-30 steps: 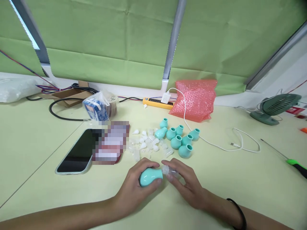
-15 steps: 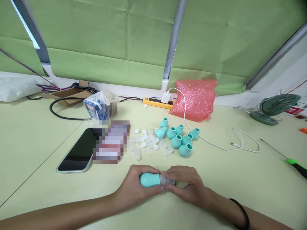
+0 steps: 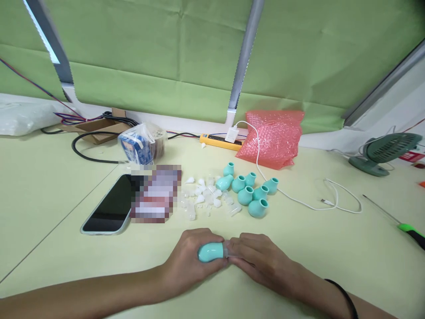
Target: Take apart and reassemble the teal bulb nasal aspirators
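Left fingers [image 3: 211,237] curled round teal bulb [image 3: 210,252], right fingers [image 3: 244,249] pinching tube [image 3: 226,249] (mostly hidden)

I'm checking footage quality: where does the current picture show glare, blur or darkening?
Head view: small highlights on the glossy teal bulb, scattered glints on the red bubble-wrap pouch; head view: the clear piece at the right hand is too soft to outline; head view: pixelation covers the item beside the phone, and the top-right corner darkens.

No text, label or number is legible.
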The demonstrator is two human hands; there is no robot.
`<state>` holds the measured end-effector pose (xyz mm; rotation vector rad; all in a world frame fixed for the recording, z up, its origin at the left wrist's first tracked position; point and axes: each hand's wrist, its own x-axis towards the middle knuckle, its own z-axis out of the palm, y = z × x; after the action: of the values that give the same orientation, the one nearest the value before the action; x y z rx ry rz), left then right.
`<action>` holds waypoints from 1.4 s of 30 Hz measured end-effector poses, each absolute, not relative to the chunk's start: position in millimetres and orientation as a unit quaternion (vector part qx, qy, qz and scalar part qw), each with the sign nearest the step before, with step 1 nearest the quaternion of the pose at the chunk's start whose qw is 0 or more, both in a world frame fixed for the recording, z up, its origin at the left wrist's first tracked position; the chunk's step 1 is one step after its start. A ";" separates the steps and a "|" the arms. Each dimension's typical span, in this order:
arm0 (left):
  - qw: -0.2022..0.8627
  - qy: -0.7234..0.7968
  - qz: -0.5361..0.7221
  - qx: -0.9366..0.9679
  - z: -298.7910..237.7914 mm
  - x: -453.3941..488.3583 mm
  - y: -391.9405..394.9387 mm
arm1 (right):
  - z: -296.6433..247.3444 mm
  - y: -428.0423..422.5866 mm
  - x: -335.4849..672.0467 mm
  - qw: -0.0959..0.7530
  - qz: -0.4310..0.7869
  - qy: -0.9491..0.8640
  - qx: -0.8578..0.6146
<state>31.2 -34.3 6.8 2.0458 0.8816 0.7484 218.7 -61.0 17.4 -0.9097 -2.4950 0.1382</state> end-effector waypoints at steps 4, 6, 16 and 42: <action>0.362 0.333 0.280 0.824 6.1 31.2 -34.0 | 11.8 -60.3 219.2 0.259 0.135 -0.873 -0.390; 0.359 0.320 0.283 0.830 4.4 31.6 -33.4 | 9.0 -59.4 219.8 0.261 0.203 -0.843 -0.424; 0.315 0.280 0.278 0.863 0.6 30.9 -30.4 | 15.4 -51.3 216.0 0.285 0.601 -0.601 -0.443; 0.110 0.164 0.338 0.920 -5.3 28.5 -33.3 | 12.7 -35.6 213.9 0.158 0.758 -0.453 -0.442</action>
<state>28.5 -33.3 -5.3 2.7058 0.4819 0.9922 213.9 -35.6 12.7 -1.2645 -1.2953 2.1680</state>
